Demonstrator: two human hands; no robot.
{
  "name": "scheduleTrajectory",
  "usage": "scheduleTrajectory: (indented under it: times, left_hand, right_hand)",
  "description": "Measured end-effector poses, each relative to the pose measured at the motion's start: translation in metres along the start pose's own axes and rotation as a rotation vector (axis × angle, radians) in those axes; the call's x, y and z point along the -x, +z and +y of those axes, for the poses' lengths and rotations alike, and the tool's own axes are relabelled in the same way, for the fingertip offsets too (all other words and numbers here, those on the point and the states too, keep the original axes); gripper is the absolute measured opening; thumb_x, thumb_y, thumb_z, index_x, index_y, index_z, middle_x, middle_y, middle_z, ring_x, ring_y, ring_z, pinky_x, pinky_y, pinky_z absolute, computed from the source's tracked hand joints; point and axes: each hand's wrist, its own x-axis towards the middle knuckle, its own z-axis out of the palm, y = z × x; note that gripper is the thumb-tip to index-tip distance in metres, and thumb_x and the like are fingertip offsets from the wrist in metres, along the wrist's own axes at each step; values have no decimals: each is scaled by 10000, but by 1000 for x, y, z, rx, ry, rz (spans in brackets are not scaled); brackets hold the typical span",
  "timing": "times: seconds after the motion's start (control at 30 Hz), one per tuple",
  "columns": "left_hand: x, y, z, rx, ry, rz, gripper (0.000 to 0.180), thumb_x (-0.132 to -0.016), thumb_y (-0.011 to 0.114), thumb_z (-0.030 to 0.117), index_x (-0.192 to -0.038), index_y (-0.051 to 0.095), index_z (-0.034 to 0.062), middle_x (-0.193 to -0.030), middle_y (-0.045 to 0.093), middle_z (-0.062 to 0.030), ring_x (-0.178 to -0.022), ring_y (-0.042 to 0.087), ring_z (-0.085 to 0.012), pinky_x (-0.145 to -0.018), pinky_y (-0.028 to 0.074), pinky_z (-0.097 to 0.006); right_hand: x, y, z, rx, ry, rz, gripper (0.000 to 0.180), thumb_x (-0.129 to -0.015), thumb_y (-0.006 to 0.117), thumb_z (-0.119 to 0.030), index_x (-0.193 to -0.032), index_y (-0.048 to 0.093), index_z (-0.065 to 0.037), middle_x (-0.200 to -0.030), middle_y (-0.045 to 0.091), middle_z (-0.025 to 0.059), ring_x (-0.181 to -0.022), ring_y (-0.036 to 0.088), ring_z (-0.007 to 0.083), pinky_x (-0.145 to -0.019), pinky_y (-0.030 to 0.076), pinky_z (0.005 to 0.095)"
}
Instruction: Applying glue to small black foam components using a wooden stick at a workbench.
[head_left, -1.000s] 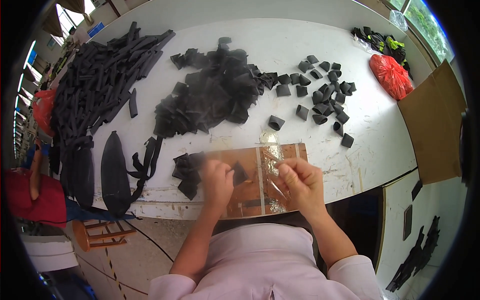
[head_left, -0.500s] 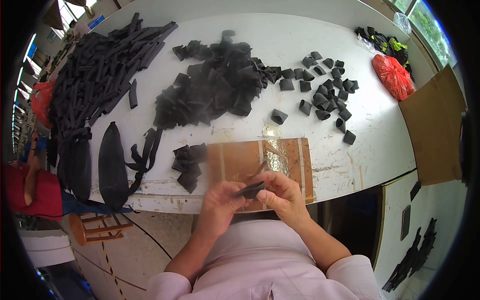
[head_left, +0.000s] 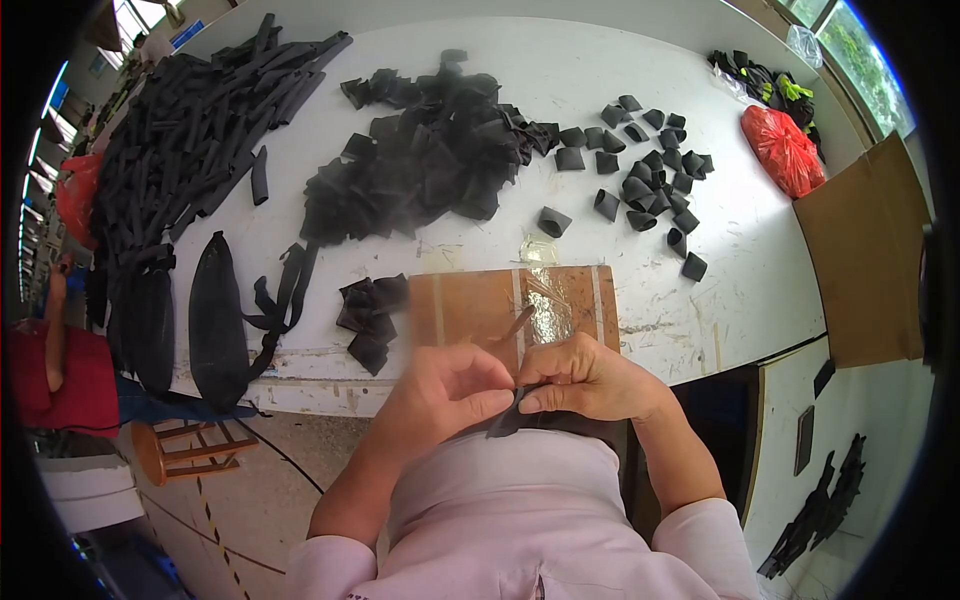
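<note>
A small black fabric piece [head_left: 508, 420] is held just in front of my body, over the table's near edge. My right hand [head_left: 595, 380] pinches its upper end between thumb and curled fingers. My left hand [head_left: 440, 395] meets it there, closed on the edge with thumb and fingertips. The fingers cover much of the piece, so its full shape is hidden. Beyond my hands lies a brown board [head_left: 465, 300] crossed by tape strips, with a thin brown strip-like thing [head_left: 520, 322] on it. A small cluster of black fabric pieces [head_left: 368, 318] sits left of the board.
A big heap of flat black pieces [head_left: 420, 165] covers the middle, with long black strips [head_left: 180, 130] at left. Short black loops [head_left: 640, 190] are scattered at right. A red bag [head_left: 783, 150] and cardboard box [head_left: 865, 250] stand right; a person in red [head_left: 65, 370] is left.
The fabric piece has come down nearer my body and turned from lying across to hanging down. My left hand has changed its hold; my right fingers have curled in.
</note>
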Motion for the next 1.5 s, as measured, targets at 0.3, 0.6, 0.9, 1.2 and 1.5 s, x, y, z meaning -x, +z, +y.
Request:
scheduleTrajectory:
  times: [0.3,0.6,0.9,1.2,1.5]
  left_hand:
    - [2,7,-20,-361,229,224,55,-773,613,15,-814,583,-6,-716,559,-30,-639,533,-82,-575,426,-225]
    - [-7,44,-45,-721,644,621,99,-740,618,-8,-817,562,21,-678,563,-86,-534,554,-174,-481,438,-286]
    - [-15,38,-48,-801,804,678,81,-764,588,-60,-824,555,-17,-694,591,-30,-558,536,-38,-459,416,-173]
    - [-5,16,-18,674,123,106,190,-755,541,-54,-930,508,10,-847,561,-55,-481,399,-27,-387,281,-149]
    - [-10,43,-12,17,468,583,133,-756,496,-99,-867,531,-34,-724,593,-102,-409,439,-37,-328,295,-182]
  right_hand:
    - [-1,33,2,658,-93,851,203,-708,677,-116,-851,587,-4,-750,542,112,-657,537,270,-610,434,325]
    - [0,66,7,389,-178,970,125,-729,650,-27,-837,587,-18,-750,543,84,-550,503,184,-470,408,275]
    - [-11,57,17,590,-307,918,115,-687,614,32,-787,573,-6,-676,518,101,-581,514,239,-496,424,328]
    - [-9,45,10,297,-241,870,106,-696,603,24,-789,560,-1,-656,509,70,-594,495,174,-470,382,284]
    - [-3,28,-19,-543,-23,381,228,-864,556,-227,-736,521,-42,-651,447,-31,-559,350,42,-466,293,190]
